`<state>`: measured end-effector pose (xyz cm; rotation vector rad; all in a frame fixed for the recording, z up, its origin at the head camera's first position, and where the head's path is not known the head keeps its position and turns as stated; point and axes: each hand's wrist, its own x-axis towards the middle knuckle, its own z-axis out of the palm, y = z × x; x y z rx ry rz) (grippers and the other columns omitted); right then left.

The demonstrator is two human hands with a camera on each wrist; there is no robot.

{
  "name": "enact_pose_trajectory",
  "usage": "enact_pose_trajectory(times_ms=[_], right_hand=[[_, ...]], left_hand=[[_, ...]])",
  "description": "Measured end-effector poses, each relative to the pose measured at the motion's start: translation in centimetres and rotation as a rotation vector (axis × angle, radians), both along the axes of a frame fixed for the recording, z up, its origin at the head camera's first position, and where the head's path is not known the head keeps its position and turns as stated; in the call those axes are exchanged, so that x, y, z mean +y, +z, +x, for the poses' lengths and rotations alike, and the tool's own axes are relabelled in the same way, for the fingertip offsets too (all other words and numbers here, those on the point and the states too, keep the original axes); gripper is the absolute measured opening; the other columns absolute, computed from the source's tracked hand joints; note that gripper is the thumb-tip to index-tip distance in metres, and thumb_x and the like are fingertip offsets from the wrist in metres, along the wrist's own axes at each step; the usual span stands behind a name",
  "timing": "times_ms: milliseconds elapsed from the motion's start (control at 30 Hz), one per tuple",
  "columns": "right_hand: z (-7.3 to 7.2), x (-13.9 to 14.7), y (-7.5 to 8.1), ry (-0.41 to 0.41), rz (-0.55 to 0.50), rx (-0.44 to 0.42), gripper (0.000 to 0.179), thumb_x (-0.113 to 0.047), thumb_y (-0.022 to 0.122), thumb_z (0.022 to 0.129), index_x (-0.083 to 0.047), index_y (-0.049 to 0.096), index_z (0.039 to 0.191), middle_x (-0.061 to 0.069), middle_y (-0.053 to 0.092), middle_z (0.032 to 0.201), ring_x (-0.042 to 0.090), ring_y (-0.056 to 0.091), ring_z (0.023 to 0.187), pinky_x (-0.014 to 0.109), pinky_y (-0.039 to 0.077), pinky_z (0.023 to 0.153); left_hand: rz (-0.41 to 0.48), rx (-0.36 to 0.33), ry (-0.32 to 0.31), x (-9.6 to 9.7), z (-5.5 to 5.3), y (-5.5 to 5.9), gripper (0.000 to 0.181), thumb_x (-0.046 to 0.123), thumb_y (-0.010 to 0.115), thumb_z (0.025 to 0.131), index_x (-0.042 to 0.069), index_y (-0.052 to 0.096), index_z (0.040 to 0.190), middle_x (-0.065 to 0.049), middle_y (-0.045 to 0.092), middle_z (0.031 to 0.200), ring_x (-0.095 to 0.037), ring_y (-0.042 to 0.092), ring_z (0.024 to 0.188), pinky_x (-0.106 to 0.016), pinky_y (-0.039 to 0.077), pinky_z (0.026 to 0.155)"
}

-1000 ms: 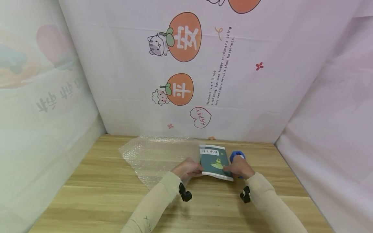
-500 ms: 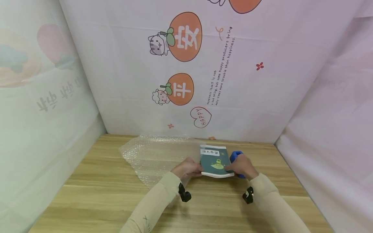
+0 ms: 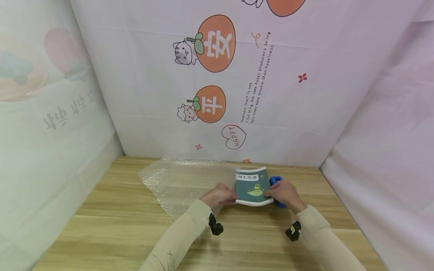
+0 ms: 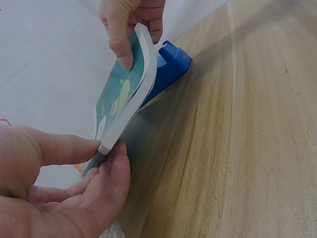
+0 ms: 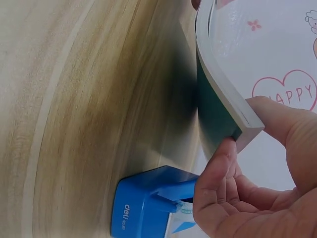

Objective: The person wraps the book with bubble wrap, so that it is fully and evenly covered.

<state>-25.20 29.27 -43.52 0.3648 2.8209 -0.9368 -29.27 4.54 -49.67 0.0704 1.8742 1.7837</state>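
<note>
A thin paperback book with a dark green cover and a yellow-green leaf picture is held between both hands, bent in a shallow curve. My left hand pinches its left side, thumb on the cover and fingers beneath. At the opposite side my right hand grips it, thumb on top and fingers under it, as the right wrist view shows. The book's white page edges face the left wrist camera. Right beside the right hand stands a blue tape dispenser with a roll of clear tape, partly hidden by that hand.
A sheet of clear bubble wrap lies flat on the wooden table, left of the book and partly behind the left hand. A printed white cloth rises at the table's back edge, with more cloth on both sides.
The right hand has shifted a little to the right and up, and the book's right side has risen with it, so the book now bows. The left hand has hardly moved.
</note>
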Motion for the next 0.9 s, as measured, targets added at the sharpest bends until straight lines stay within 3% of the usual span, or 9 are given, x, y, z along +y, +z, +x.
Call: enact_pose_trajectory(times_ms=[300,533,733,900], right_hand=[[0.4,0.8,0.4,-0.003,-0.018,0.031,0.05,-0.027,0.08,0.09,0.006,0.072,0.126,0.03,0.064,0.14,0.044,0.062,0.126,0.057,0.055,0.102],[0.7,1.4,1.1,-0.021,-0.042,0.034,0.048,-0.027,0.081,0.089,0.008,0.072,0.122,0.029,0.067,0.135,0.037,0.064,0.118,0.047,0.059,0.093],[0.8,1.6,1.8,-0.025,-0.061,0.047,0.043,-0.026,0.081,0.088,0.006,0.074,0.116,0.026,0.07,0.128,0.031,0.063,0.109,0.032,0.056,0.078],[0.8,1.0,2.6,-0.02,-0.057,0.077,0.045,-0.026,0.08,0.089,0.007,0.071,0.118,0.024,0.071,0.124,0.029,0.063,0.104,0.03,0.056,0.075]], left_hand=[[-0.006,0.017,-0.029,0.5,0.1,0.6,0.02,-0.003,0.069,0.097,-0.016,0.065,0.11,-0.025,0.076,0.107,-0.033,0.079,0.105,-0.034,0.066,0.09],[0.008,0.057,-0.028,1.1,0.1,0.9,0.027,-0.003,0.072,0.095,-0.017,0.065,0.118,-0.023,0.073,0.11,-0.03,0.078,0.105,-0.035,0.066,0.09],[-0.012,0.074,0.022,1.5,0.3,1.7,0.025,-0.002,0.074,0.095,-0.014,0.065,0.115,-0.022,0.07,0.108,-0.027,0.078,0.1,-0.035,0.066,0.088],[-0.036,0.115,0.045,1.3,0.4,2.1,0.026,-0.002,0.074,0.094,-0.015,0.068,0.116,-0.023,0.072,0.111,-0.027,0.077,0.1,-0.036,0.066,0.089]])
